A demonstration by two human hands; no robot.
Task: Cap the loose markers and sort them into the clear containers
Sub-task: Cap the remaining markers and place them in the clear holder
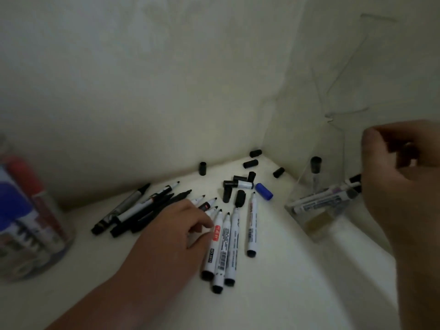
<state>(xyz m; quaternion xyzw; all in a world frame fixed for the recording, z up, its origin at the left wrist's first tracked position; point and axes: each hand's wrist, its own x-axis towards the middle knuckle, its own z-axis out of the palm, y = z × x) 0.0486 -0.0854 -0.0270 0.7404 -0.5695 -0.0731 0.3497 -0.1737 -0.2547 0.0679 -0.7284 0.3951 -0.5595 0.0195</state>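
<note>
Uncapped markers [221, 244], tips pointing away, are touched lightly by the nearer, uncurled left hand [181, 225], while a capped marker [323, 197] is pinched by the right hand [400, 184].

White markers [221, 246] and dark markers [133, 210] are strewn, mostly uncapped, across a pale worktop [297, 270]. Black caps [250, 163] and one blue cap [263, 191] are scattered toward the wall corner. A round clear container [64, 236] is placed at the left, a clear box [316, 225] at the right.

White markers [229, 241], black tips; black caps [250, 163]; one blue cap [263, 191]; red label [216, 232].
</note>
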